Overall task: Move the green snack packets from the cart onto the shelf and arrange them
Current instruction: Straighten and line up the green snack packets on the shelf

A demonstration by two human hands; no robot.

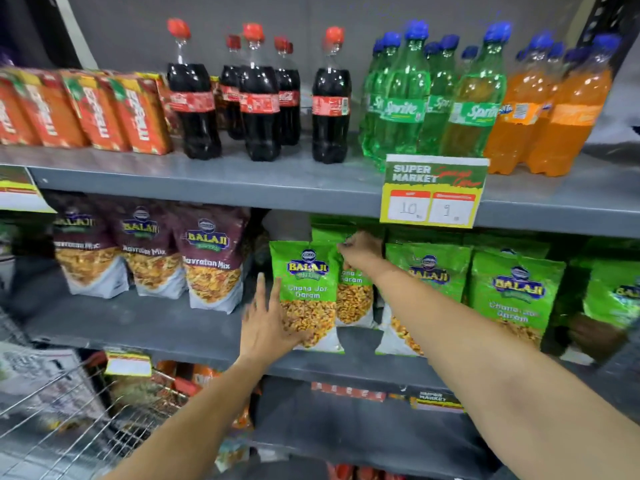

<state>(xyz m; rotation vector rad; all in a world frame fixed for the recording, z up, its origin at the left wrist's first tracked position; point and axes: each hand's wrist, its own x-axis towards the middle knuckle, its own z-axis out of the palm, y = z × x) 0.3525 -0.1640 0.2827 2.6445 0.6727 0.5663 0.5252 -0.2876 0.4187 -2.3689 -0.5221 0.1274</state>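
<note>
Left hand [268,317] spread flat against front green packet [304,289], right hand [362,249] pinching rear packet's [353,292] top

Middle shelf [145,327]: mix pouches [207,261] stood in a row at left, snack packets [516,289] in a row at right, bare gap between. Leftmost front packet [304,292] stood upright near shelf edge, second packet [353,292] just behind and right of it. Left hand [266,320] lay flat against lower left of front packet; right hand [360,249] pinched top of second packet. Upper shelf, left to right: cartons [86,112], cola bottles [259,98], soda bottles [485,98]. Price tag [433,192] hung from upper shelf edge above packets. Cart [69,410] near left.
</note>
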